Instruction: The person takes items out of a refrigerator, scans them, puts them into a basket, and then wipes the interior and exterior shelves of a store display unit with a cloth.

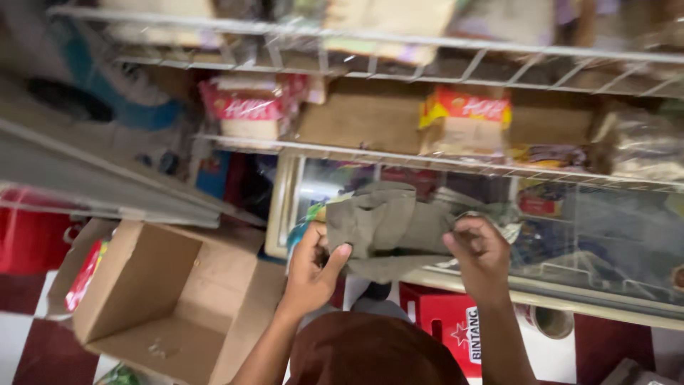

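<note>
1. a glass-topped display case (627, 235) stretches across the right half of the view; packets and small boxes lie blurred under its glass.
2. two white wire shelves (370, 153) run above the case, carrying wrapped loaves: one in red wrapping (249, 107) on the left, one in yellow and red wrapping (464, 121) near the middle.
3. an open cardboard box (167, 299) sits on the red-and-white tiled floor at lower left, tilted toward the camera, its inside bare; a red packet (85, 274) rests against its left flap.
4. a red crate (445, 321) stands on the floor under the case's edge, just below the right forearm.
5. a crumpled olive-grey cloth (385, 224) is held up in front of the case's near-left corner, between both hands.
6. the left hand (313, 267) grips the cloth's lower left edge, thumb pressed over the fabric against the curled fingers.
7. the right hand (481, 253) pinches the cloth's right edge, fingers bunched together around the fabric.
8. a roll of tape (550, 321) lies beside the crate.
</note>
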